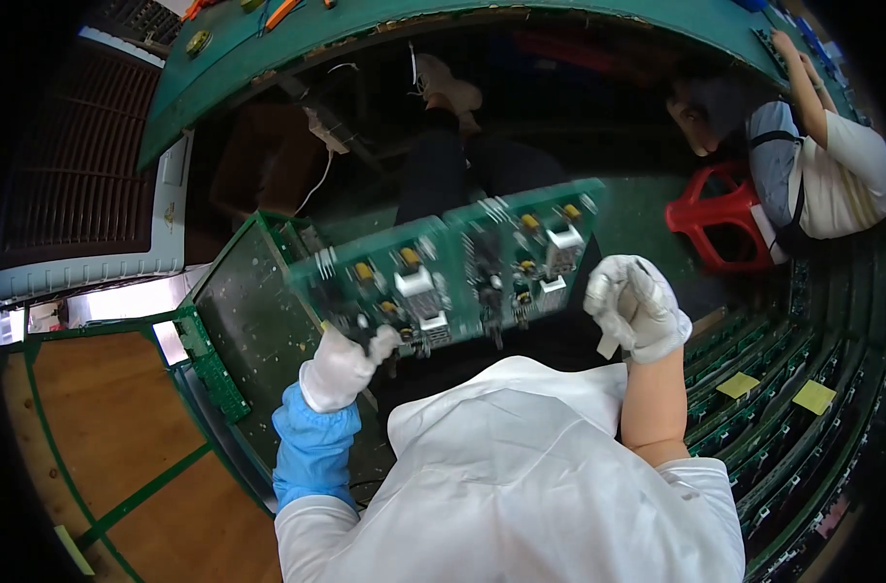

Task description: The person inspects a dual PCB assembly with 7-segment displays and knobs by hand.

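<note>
A green circuit board (451, 267) made of two matching halves tilts in front of my body, slightly blurred, with white, black and yellow components on its face. My left hand (341, 371), in a white glove with a blue sleeve cover above it, grips the board's lower left corner. To the right of the board and apart from it is my right hand (642, 309), also gloved in white. Its fingers are curled together. A small pale strip (608, 346) shows below them; whether it is held or part of the glove, I cannot tell.
Racks of upright circuit boards (754, 437) with yellow paper notes (814, 396) fill the right side. A green workbench (521, 12) spans the far side. Another person sits on a red stool (720, 219) at far right. At left are a wooden panel (122, 418) and another board (219, 374).
</note>
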`<state>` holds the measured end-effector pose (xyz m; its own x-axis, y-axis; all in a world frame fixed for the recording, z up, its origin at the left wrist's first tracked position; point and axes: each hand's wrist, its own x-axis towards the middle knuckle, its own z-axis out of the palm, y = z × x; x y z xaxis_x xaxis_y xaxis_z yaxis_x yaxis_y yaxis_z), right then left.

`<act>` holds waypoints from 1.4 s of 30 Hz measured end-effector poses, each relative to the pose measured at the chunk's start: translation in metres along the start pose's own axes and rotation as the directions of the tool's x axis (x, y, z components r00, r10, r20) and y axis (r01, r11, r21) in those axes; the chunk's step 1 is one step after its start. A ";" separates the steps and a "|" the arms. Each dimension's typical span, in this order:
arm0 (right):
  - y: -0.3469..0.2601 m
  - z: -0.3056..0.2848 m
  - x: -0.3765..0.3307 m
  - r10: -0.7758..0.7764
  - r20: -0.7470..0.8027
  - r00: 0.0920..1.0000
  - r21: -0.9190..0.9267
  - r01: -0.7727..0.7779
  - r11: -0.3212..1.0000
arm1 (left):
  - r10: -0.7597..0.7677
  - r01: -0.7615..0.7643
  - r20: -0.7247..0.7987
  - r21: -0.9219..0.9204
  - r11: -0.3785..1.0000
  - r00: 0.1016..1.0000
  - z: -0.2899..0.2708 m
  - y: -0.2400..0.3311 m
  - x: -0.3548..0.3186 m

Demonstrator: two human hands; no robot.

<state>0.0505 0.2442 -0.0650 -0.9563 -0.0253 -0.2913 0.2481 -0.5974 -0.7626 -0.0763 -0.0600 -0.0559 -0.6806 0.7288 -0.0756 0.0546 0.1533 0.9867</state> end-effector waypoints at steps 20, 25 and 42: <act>0.013 0.039 -0.011 -0.267 -0.314 0.911 -0.232 0.199 0.952 | -0.550 0.383 -0.167 -0.556 0.738 0.818 0.039 0.029 -0.041; 0.011 0.042 -0.007 -0.228 -0.403 0.886 -0.141 0.186 0.972 | -0.493 0.270 -0.259 -0.588 0.763 0.831 0.031 -0.007 -0.060; 0.012 0.039 -0.002 -0.214 -0.456 0.864 -0.086 0.197 0.977 | -0.357 0.269 0.020 -0.698 0.664 0.934 0.025 0.001 -0.048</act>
<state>0.0492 0.2056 -0.0510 -0.8088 0.4715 -0.3516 0.0676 -0.5192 -0.8519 -0.0255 -0.0780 -0.0550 -0.6403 0.6396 -0.4254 -0.6563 -0.1678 0.7356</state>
